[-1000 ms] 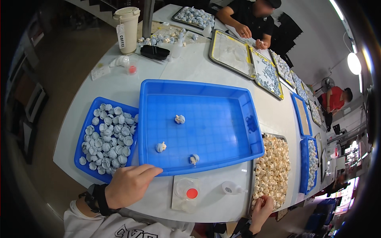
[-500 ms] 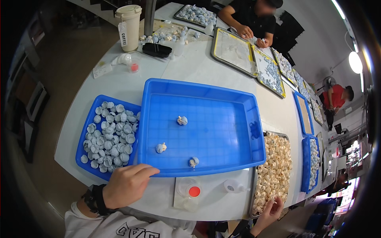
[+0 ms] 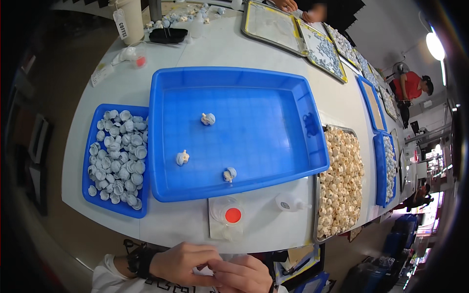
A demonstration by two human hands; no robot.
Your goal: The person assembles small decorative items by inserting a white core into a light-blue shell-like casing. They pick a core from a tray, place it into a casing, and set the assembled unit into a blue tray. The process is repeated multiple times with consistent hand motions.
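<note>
Close to my body at the lower edge, my left hand (image 3: 188, 262) and my right hand (image 3: 244, 273) meet with fingertips pressed together. Whatever sits between the fingers is mostly hidden; only a small pale patch shows there. Beyond them lies a large blue tub (image 3: 234, 194) with three small blue-and-cream pieces, one of them a piece (image 3: 229, 174) by its near wall. Left of the tub, a smaller blue tray (image 3: 91, 200) is heaped with pale blue cup-shaped shells (image 3: 117, 161). To the right, a metal tray (image 3: 317, 229) is filled with cream-coloured knobbly pieces (image 3: 340, 180).
A clear container with a red-orange disc (image 3: 233, 215) and a small squeeze bottle (image 3: 290, 202) stand before the tub. Far left are a tall cream cup (image 3: 129, 22) and a black box (image 3: 167, 35). Yellow-edged trays (image 3: 273, 29) lie beyond, near another person's hands (image 3: 286, 5).
My left hand has left the tub's near corner and my right hand the tray of cream pieces; both came together near my body. The view has shifted, so the table sits higher.
</note>
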